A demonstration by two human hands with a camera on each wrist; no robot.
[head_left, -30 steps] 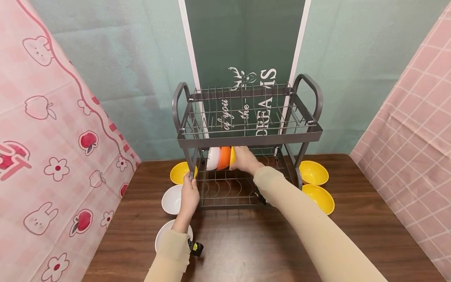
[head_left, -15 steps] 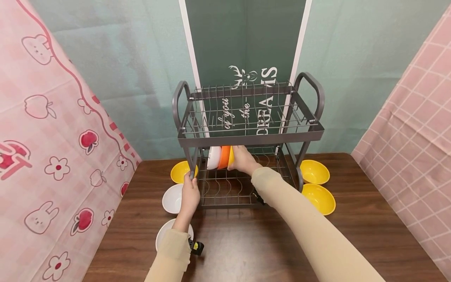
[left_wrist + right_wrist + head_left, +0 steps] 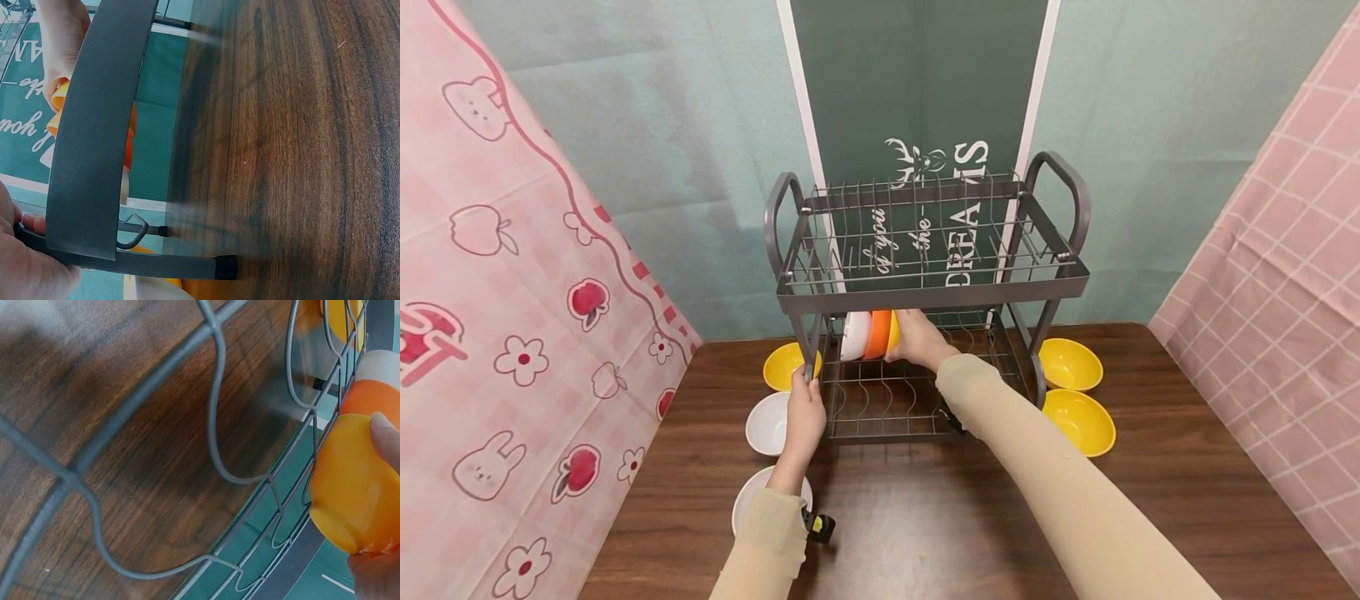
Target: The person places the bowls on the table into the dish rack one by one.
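Observation:
My right hand (image 3: 919, 340) reaches under the top tier of a dark grey two-tier dish rack (image 3: 932, 298). It holds a yellow bowl (image 3: 350, 481) tipped on its side, thumb and fingers on its outside. Left of that, on the lower tier, an orange bowl (image 3: 877, 333) and a white bowl (image 3: 855, 335) stand on edge in a row, close against each other. My left hand (image 3: 806, 417) grips the rack's left front post, also visible in the left wrist view beside the rack's flat dark side (image 3: 100, 125). The top tier hides the bowls' upper edges.
Left of the rack, a yellow bowl (image 3: 781, 367) and two white bowls (image 3: 765, 423) lie on the brown wooden table (image 3: 910, 525), partly behind my left arm. Two yellow bowls (image 3: 1070, 364) sit by the rack's right side. Curtains close off the back and sides.
My right hand has shifted very slightly left with the yellow bowl, which sits closer against the orange one. My left hand has stayed on the post.

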